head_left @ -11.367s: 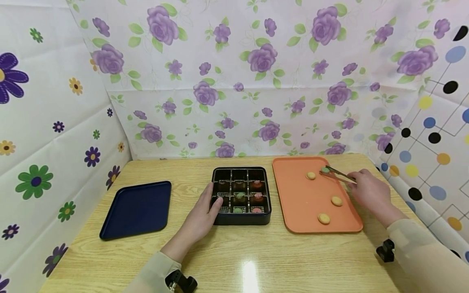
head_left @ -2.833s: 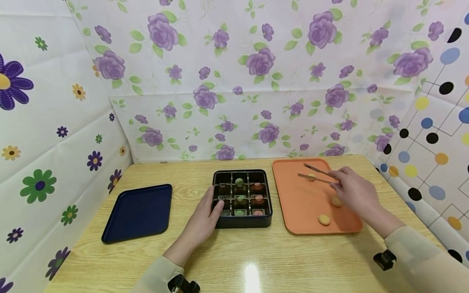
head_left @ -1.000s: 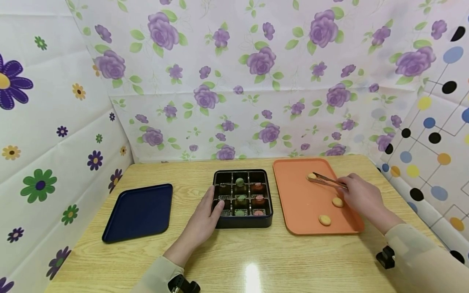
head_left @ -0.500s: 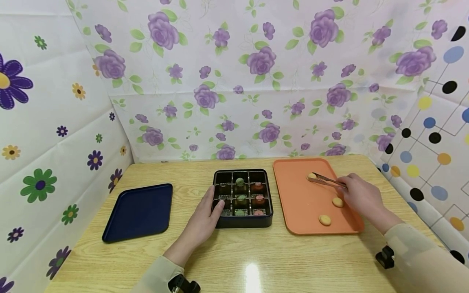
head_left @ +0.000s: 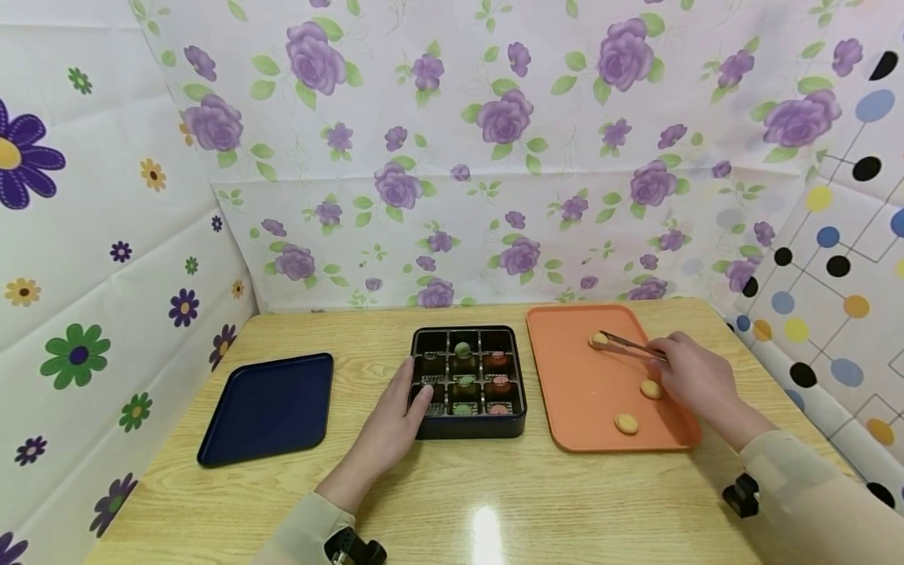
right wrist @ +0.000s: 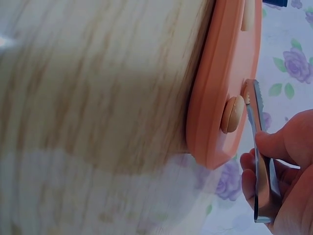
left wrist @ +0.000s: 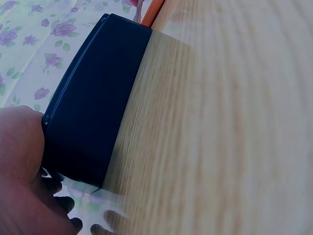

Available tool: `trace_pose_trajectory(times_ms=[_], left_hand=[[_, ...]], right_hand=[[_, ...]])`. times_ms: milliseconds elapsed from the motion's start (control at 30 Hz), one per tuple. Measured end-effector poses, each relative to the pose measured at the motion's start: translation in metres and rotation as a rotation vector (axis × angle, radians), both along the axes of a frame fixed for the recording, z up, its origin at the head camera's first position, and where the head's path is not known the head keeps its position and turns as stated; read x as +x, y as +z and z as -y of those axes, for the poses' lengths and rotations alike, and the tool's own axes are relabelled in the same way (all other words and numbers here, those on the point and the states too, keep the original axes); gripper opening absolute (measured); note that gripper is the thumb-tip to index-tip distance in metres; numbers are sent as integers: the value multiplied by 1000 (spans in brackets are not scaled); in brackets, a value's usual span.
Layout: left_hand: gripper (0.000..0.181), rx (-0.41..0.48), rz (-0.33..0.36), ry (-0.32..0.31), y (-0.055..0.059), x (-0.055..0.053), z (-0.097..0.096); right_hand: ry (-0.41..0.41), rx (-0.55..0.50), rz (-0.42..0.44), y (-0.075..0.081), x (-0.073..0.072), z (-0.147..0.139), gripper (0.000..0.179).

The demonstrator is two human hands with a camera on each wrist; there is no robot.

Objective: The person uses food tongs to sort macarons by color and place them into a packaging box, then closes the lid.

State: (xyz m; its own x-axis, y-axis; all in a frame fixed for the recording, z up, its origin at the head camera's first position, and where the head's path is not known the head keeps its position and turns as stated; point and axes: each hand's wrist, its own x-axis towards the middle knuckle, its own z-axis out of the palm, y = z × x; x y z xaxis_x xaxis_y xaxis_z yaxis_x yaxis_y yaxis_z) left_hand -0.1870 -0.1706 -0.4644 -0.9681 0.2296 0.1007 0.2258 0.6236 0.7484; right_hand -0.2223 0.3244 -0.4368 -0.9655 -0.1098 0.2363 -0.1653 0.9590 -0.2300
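My left hand [head_left: 384, 416] rests against the left side of a black divided box [head_left: 469, 428], its thumb over the near-left rim and its fingers extended along the wall. Green macarons [head_left: 462, 351] stand in the box's middle column and pink macarons [head_left: 498, 410] in its right column. Between thumb and fingers, my right hand [head_left: 695, 377] grips metal tongs [right wrist: 264, 181]. The tongs' tips close round a beige macaron [head_left: 597, 339] at the far part of the orange tray [head_left: 586, 392]. In the right wrist view, a nearer macaron [right wrist: 233, 114] partly hides the tips.
Two more beige macarons, a middle one [head_left: 650, 389] and a near one [head_left: 625, 424], lie on the orange tray. A dark blue tray [head_left: 271, 408] sits on the wooden table [head_left: 424, 502] at the left. Patterned cloth [head_left: 452, 220] walls off the back and sides.
A green macaron has gone from the orange tray into the box's middle column. The tongs have since closed on the far beige macaron, shifting slightly left just now. My left hand stays put.
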Motion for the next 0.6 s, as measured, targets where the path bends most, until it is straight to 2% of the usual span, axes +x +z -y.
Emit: trace_pose_trajectory(times_ms=[600], left_hand=[[81, -6, 5, -1, 0, 1, 0]], right_hand=[[1, 11, 30, -3, -3, 3, 30]])
